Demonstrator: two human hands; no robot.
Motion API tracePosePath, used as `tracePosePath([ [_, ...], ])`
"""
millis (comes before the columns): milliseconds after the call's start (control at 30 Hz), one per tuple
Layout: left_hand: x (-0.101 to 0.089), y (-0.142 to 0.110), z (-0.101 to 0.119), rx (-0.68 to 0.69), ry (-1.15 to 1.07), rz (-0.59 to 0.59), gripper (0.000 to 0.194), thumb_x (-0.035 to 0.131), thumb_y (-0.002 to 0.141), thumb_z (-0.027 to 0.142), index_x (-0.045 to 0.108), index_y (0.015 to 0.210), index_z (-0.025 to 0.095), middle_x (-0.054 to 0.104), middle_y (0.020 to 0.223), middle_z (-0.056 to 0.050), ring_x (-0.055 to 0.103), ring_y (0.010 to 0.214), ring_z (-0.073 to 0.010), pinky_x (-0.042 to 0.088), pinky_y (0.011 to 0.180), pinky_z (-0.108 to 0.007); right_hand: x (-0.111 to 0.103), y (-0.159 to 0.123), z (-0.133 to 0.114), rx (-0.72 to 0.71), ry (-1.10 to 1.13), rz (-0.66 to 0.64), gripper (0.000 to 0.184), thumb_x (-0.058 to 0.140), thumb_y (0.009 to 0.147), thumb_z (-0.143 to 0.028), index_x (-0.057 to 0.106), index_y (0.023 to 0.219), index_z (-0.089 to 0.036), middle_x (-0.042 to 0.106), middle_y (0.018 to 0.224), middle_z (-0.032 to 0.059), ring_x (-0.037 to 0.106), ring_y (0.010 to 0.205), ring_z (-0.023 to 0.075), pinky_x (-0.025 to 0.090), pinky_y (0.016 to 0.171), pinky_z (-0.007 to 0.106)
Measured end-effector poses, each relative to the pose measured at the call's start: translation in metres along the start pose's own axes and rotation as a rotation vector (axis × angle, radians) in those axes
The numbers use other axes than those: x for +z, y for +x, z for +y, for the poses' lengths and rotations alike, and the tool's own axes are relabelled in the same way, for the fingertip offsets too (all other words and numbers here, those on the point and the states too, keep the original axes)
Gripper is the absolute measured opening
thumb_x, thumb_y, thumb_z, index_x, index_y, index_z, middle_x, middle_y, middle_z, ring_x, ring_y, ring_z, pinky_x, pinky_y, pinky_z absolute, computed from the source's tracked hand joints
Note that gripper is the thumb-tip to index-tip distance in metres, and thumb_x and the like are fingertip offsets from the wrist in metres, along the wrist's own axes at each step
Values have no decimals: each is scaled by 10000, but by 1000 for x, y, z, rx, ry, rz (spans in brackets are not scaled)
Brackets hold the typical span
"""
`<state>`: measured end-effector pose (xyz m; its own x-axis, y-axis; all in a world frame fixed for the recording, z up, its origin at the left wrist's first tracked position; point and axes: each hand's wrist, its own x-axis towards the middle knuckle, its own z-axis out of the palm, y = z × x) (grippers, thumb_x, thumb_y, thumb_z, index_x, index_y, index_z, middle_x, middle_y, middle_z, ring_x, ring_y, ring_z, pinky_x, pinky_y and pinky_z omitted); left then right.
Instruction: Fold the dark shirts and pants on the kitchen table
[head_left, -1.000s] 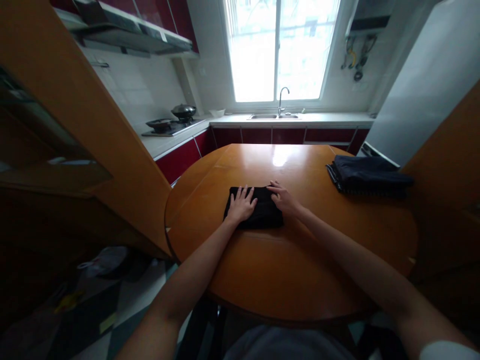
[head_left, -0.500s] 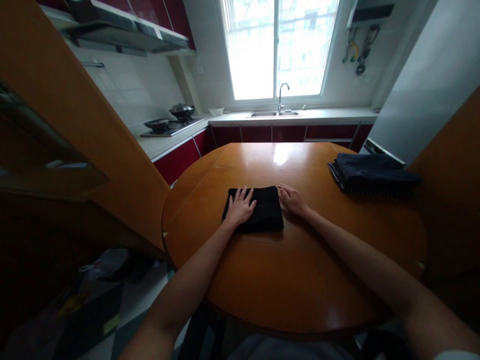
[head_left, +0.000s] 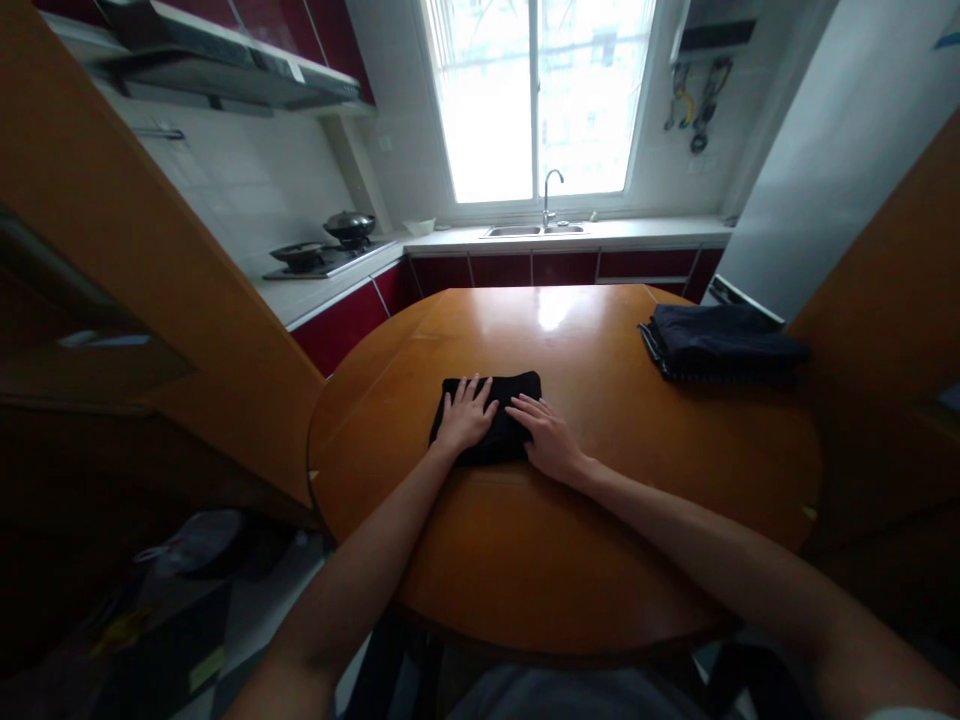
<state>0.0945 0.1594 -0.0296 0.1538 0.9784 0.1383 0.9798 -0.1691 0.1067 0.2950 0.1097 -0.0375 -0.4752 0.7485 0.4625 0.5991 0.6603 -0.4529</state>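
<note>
A black folded cloth, perhaps a garment, lies flat on the wooden table in front of me. My left hand rests on its left part, palm down with the fingers spread. On the right part of the cloth lies my right hand, its fingers stretched out toward the left and slightly apart. Neither hand grips the fabric. The two hands partly cover the cloth, so its exact kind cannot be made out.
A stack of dark folded clothes sits at the table's right side. Behind the table runs a white counter with a sink and a stove bearing pans. A wooden partition stands close on the left.
My right hand has moved left from beside the cloth's right edge onto its top. My left hand stays on the cloth. The whole view has shifted slightly.
</note>
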Motion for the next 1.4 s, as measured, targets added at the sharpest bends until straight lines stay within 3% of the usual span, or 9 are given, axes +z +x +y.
tracePosePath([
  [200,1,1,0,-13,3,8,608,305,1026,496,276,1586,260,199,1665,-55,133,1536,-295,189,1196,-598,-8,-3,-3,22,-103,-48,774,413,709,54,543,1433,-185,413,1569,109,261,1502,207,231,1223,462],
  [400,1,1,1,-16,17,0,609,302,1024,506,279,1585,270,207,1663,-60,136,1535,-299,195,1193,-598,-8,8,-11,106,-198,-91,814,509,710,50,450,1495,-158,291,1621,162,175,1527,256,211,1220,495],
  [533,1,1,1,-4,48,7,609,300,1027,506,280,1585,265,207,1663,-68,143,1533,-310,205,1189,-598,0,19,-20,152,-311,-12,513,432,907,-40,572,1390,-144,447,1531,185,308,1481,295,275,1187,519],
  [633,1,1,1,-9,46,0,602,289,1031,501,278,1586,267,199,1665,-68,134,1534,-311,208,1186,-603,3,20,-22,181,-332,4,540,366,942,-51,511,1452,-152,504,1489,178,405,1429,295,358,1145,486],
  [767,-1,2,0,-18,12,-2,578,241,1042,476,295,1579,271,219,1660,-57,140,1535,-293,215,1186,-599,5,17,-23,222,-320,49,596,311,957,-44,393,1538,-149,336,1589,201,336,1466,318,301,1176,505],
  [900,-1,1,0,-34,-21,14,582,243,1039,479,307,1576,265,221,1660,-57,142,1536,-288,200,1198,-578,7,11,-23,285,-316,26,538,341,965,-73,492,1475,-151,236,1627,196,237,1501,354,220,1188,590],
  [1000,0,0,0,-40,-16,18,599,261,1030,492,286,1583,265,205,1664,-58,138,1536,-291,185,1203,-574,10,6,-21,336,-358,28,524,346,953,-62,532,1437,-138,275,1612,204,248,1496,360,213,1172,627],
  [1200,2,1,-4,-156,-27,2,679,250,1006,539,236,1598,207,168,1668,-88,94,1541,-314,157,1193,-625,13,2,-14,321,-360,61,567,350,928,-41,504,1462,-153,395,1556,205,310,1476,334,268,1164,586],
  [1400,2,7,-14,-258,-91,-7,727,229,995,562,186,1605,171,108,1673,-108,79,1544,-286,163,1190,-629,10,1,-12,330,-335,39,585,335,919,-28,484,1473,-140,390,1560,207,320,1475,312,299,1164,543],
])
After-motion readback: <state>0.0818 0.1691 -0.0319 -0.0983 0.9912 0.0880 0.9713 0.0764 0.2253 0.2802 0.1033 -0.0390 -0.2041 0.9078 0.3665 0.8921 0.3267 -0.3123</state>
